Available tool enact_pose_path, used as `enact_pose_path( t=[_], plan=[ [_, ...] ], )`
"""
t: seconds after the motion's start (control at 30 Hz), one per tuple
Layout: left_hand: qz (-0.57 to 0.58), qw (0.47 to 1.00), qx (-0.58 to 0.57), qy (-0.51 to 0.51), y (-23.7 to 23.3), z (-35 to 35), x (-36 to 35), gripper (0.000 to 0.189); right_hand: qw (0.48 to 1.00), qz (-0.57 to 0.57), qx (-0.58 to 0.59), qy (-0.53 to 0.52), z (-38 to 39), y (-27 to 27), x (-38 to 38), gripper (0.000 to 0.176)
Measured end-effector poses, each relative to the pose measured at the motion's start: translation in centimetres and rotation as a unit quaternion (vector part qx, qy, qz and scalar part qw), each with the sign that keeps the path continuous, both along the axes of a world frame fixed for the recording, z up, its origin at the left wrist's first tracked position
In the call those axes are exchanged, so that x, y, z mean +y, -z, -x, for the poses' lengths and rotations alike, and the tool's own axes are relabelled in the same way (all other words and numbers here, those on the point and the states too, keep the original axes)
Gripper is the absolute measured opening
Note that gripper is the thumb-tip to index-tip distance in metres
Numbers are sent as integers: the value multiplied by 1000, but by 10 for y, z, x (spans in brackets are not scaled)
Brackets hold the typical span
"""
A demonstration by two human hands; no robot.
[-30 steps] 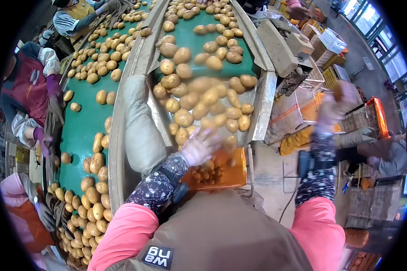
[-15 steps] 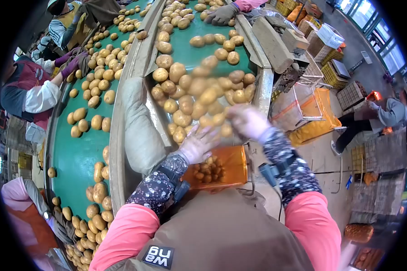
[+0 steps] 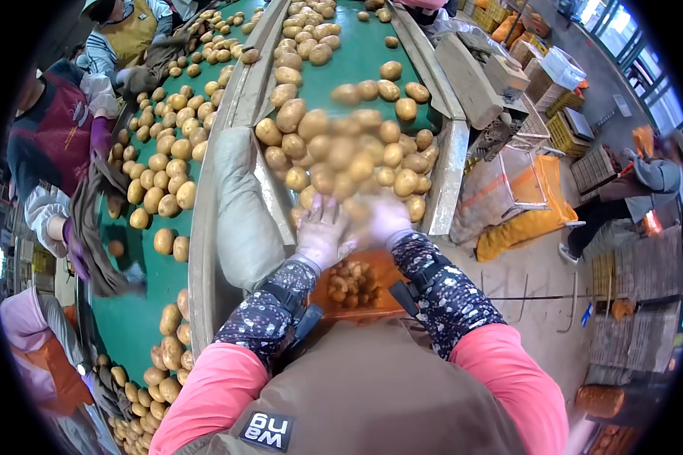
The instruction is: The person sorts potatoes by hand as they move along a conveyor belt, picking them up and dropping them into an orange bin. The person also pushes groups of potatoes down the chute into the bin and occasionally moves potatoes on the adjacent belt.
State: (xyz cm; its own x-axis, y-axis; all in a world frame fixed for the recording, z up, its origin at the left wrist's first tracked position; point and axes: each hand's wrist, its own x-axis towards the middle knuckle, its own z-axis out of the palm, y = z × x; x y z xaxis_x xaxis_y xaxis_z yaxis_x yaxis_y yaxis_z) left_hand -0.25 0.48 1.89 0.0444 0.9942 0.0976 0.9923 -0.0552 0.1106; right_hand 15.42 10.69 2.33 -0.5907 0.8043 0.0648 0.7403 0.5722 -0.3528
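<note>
Potatoes (image 3: 393, 155) are heaped at the near end of the belt, and those in the middle are smeared by motion. My left hand (image 3: 322, 232) lies against the near edge of this heap, fingers spread, holding nothing that I can see. Close beside it on the right is my right hand (image 3: 389, 220), its fingers blurred at the front potatoes; whether it grips one does not show. Below both hands hangs an orange bag or liner (image 3: 383, 271), with smaller potatoes (image 3: 352, 285) inside.
A wooden divider (image 3: 216, 152) and a padded grey sack (image 3: 243, 212) border my left side. Beyond runs a second green belt (image 3: 140, 311) with potatoes and co-workers. A metal side rail (image 3: 449, 178) stands on the right, with an orange sack (image 3: 535, 205) past it.
My right hand has moved left and toward me, closer to my left hand. A co-worker's gloved hand has left the far belt. At left, a co-worker's dark cloth now hangs over the other belt.
</note>
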Motion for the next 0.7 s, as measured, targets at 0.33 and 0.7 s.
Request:
enact_pose_path(
  t=[0.33,0.7],
  plan=[
    [152,986,-37,55,87,3,9,75,785,307,537,-48,37,-75,-41,59],
    [86,981,27,169,14,-5,-15,67,986,-97,94,100,-4,9,17,45]
  ],
)
